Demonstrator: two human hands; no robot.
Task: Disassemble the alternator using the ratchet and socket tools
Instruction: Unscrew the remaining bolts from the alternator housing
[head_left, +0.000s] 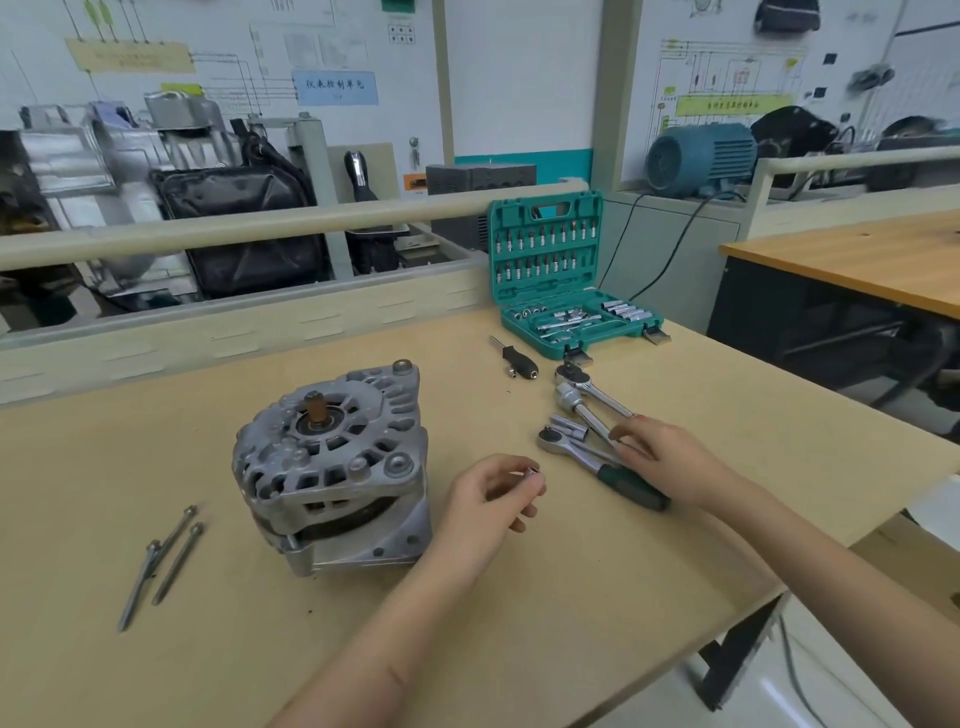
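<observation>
Three long bolts (163, 558) lying far left on the workbench (519, 623). Centre-left, grey cast alternator (332, 467), vented housing, rusty shaft upward. Left hand (493, 499) pinching small socket (531, 473). Right hand (665, 457), fingers curled onto the ratchets (587, 405).

Blue electric motor (698, 156), upper right, behind the railing. Black-and-silver engine assembly (156, 208), upper left. Wiring-diagram boards (208, 57) along the top wall. Second wooden table (857, 260), right edge.
</observation>
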